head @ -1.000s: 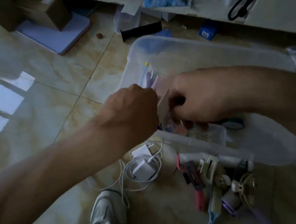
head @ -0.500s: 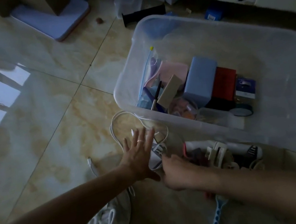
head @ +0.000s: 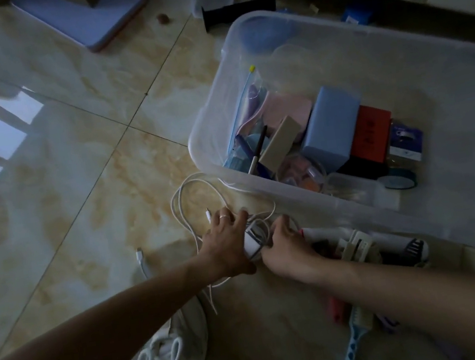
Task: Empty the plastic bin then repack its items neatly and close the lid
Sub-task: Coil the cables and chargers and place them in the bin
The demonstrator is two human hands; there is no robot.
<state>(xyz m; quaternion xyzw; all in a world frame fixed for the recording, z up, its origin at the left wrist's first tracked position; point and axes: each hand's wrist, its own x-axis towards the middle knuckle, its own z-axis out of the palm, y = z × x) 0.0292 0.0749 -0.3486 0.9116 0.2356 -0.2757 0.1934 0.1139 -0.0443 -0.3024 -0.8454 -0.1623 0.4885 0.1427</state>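
Observation:
The clear plastic bin (head: 210,128) stands open on the tiled floor at the right. Inside lie a zip bag (head: 247,116), a pink box, a beige box (head: 278,143), a blue box (head: 334,122), a red box (head: 372,132) and a tape roll (head: 398,180). In front of the bin, a tangle of white cables (head: 190,199) and a white charger (head: 252,244) lie on the floor. My left hand (head: 225,243) rests over the cables, fingers curled at the charger. My right hand (head: 286,243) grips the cable bundle from the right.
A pile of combs, clips and brushes (head: 361,250) lies right of my hands, with a blue comb (head: 354,344) nearer me. My white shoe (head: 170,356) is below. A lavender board (head: 88,14), a black roller (head: 239,11) and shelf clutter sit at the back.
Both hands left the bin and dropped to the floor in front of it. The left hand's spread fingers have closed onto the charger and cables.

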